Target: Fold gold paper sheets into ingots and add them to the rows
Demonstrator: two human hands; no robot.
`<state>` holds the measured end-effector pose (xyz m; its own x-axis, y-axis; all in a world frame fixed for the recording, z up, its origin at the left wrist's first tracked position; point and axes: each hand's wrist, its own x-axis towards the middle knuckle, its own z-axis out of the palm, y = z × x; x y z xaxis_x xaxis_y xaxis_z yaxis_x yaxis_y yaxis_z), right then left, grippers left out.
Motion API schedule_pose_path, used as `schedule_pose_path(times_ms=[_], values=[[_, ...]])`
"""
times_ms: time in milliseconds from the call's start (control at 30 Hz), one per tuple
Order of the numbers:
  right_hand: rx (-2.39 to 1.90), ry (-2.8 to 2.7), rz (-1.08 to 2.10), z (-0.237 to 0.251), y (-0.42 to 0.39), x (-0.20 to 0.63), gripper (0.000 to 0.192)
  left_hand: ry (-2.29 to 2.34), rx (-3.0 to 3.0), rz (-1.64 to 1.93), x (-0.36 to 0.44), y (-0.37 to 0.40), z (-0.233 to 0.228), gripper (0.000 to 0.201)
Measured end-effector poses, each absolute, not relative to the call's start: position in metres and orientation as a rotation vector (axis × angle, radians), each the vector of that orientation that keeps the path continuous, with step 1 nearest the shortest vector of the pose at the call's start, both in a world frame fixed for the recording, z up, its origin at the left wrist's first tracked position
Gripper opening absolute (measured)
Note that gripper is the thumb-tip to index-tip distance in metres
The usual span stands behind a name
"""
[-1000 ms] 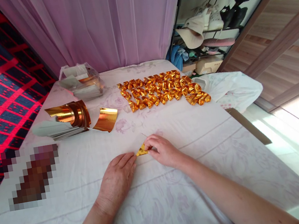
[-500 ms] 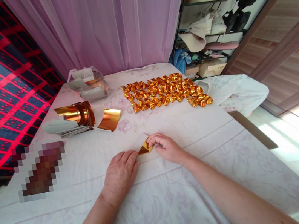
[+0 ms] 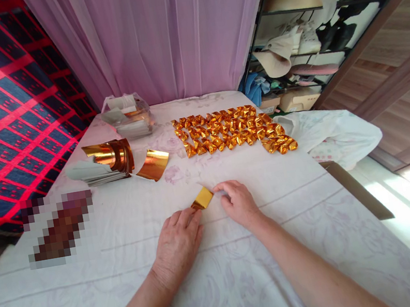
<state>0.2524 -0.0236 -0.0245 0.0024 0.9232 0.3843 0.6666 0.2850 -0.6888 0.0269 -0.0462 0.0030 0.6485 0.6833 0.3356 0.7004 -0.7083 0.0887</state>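
Observation:
A small folded piece of gold foil paper (image 3: 203, 197) lies on the cloth between my hands, its shiny face up and a pale corner showing behind. My left hand (image 3: 178, 239) rests low on the table, fingers together, with the fingertips holding the paper's left end. At the right end, the curled fingers of my right hand (image 3: 238, 201) grip the paper's edge; the exact contact is partly hidden. Beyond them sit rows of folded gold foil ingots (image 3: 221, 132). A single sheet of gold foil paper (image 3: 154, 164) curls on the cloth to the left.
A fanned stack of foil sheets (image 3: 112, 161) stands at left, before a clear plastic bag (image 3: 128, 116) of more paper. A blurred dark-red item (image 3: 62, 227) lies nearer. A white plastic bag (image 3: 342, 130) hangs at the right edge, above a cardboard box (image 3: 356, 188).
My right hand has shifted slightly off the foil, so more of its flat gold face shows. My left hand stays at the left end. The whole view has moved a little.

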Motion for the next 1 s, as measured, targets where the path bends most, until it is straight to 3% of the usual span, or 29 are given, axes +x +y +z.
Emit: schedule_pose_path(times_ms=[167,467,1000], values=[[-1.476,-1.944,0.264,-0.024,-0.027,0.245,0.038,-1.179,-2.787,-0.512,0.028,-0.042,0.003,0.029],[-1.462,-1.951,0.249,-0.026,-0.028,0.242,0.034,-1.296,-2.704,-0.494,0.025,-0.033,0.0,0.044],[-1.499,-1.986,0.2,-0.026,-0.008,0.235,0.043,-1.293,-2.712,-0.632,0.018,-0.001,-0.006,0.048]])
